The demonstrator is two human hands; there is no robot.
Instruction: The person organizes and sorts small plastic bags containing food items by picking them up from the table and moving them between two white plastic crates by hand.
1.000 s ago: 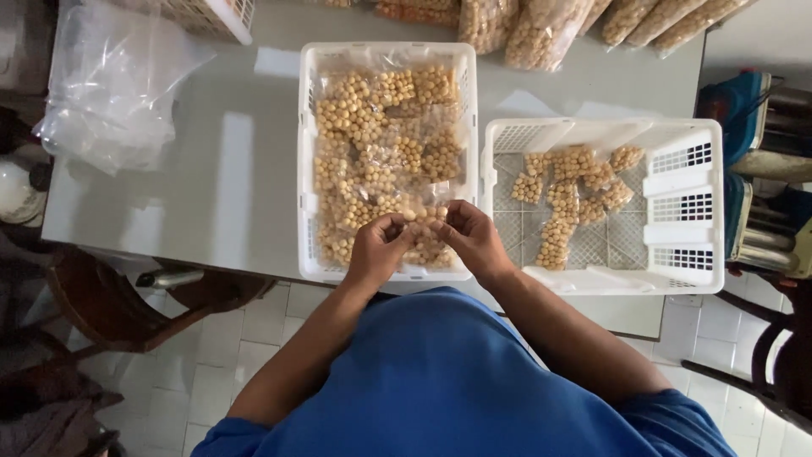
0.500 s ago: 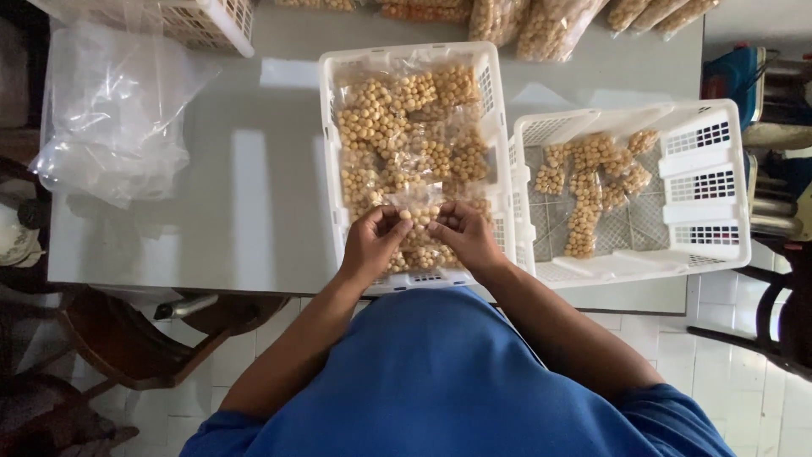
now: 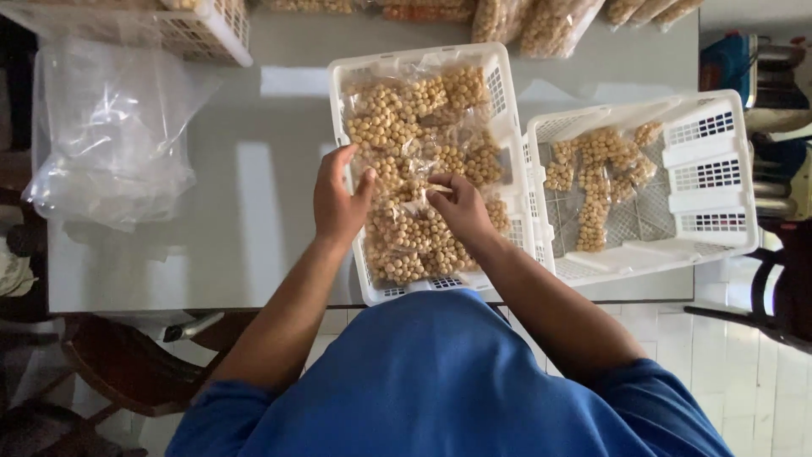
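Snack packets [image 3: 423, 169], clear ones stuffed with little round golden balls, fill the white crate [image 3: 506, 101] right in front of the person, and both hands are over the pile. Left hand [image 3: 338, 203] hovers at the crate's near-left side, fingers curled, thumb out toward the middle. Right hand [image 3: 461, 207] is close beside it, fingertips pinched on the clear top edge of one packet [image 3: 414, 193]. The left thumb looks to touch that same plastic, though I cannot tell if it truly grips.

Looks like the picking-up stage: one packet being singled out from the heap, not yet lifted clear. Freeing it would call for a firm pinch on slippery film and a straight lift, so that neighbouring packets don't drag along.

Just to the right, touching the first crate, sits a second crate [image 3: 719, 228], tilted, with only a few packets [image 3: 592, 186] inside. Far left on the grey table [image 3: 254, 211] lies a heap of empty clear bags [image 3: 110, 144].
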